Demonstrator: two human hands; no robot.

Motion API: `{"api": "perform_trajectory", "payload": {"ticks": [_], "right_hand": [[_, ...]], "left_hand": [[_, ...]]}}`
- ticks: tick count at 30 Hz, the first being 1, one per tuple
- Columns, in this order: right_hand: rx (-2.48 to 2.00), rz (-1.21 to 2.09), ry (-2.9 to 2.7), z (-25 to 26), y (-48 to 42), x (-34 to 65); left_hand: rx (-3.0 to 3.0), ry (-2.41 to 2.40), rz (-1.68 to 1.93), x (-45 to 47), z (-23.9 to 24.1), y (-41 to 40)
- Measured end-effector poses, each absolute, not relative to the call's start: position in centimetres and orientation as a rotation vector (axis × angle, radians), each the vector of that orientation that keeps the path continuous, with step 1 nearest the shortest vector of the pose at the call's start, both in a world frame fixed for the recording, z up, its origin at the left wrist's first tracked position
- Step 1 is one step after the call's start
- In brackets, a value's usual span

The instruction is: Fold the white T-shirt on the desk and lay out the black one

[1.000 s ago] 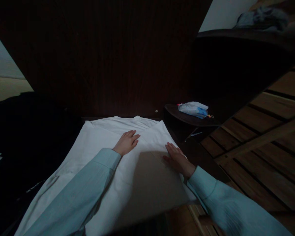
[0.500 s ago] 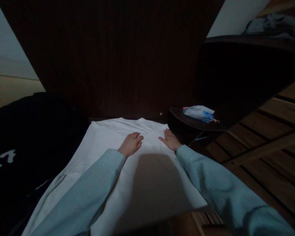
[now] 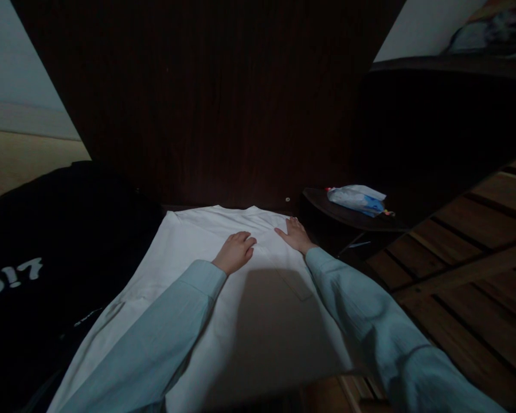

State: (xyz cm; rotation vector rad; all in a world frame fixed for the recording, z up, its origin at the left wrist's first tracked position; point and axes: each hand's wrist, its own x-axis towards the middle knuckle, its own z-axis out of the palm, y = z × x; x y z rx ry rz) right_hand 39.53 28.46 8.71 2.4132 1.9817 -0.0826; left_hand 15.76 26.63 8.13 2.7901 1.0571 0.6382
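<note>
A white shirt [image 3: 189, 241] lies spread out in front of me, with a stitched pocket outline on its right half and my shadow over its lower part. My left hand [image 3: 236, 252] rests on the middle of its upper part, fingers loosely bent and lying on the cloth. At the upper right corner of the shirt, my right hand [image 3: 296, 235] lies flat with its thumb spread towards the left hand. Both hands are open, and neither grips the cloth. Small creases run between the neckline and my right hand.
Black clothing [image 3: 69, 229] with white lettering lies left of the shirt. A dark wooden panel [image 3: 223, 115] rises behind. To the right, a small dark shelf [image 3: 322, 203] bears a white and blue plastic packet [image 3: 356, 199]. Wooden slats [image 3: 468, 252] are at the far right.
My right hand has slid a little up and to the left over the shirt's corner. My left hand stays at about the same spot on the cloth. The view has shifted slightly.
</note>
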Motion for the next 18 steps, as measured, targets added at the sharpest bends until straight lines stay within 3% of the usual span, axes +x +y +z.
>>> {"api": "perform_trajectory", "payload": {"ticks": [11,18], "right_hand": [[2.28,-0.04,1.975,9.9,28.0,38.9],[2.078,0.127,2.168,13.7,27.3,31.1]], "left_hand": [[2.791,1.046,0.646,15.7,7.9,26.7],[2.739,1.162,0.86,15.7,8.5,26.5]]}}
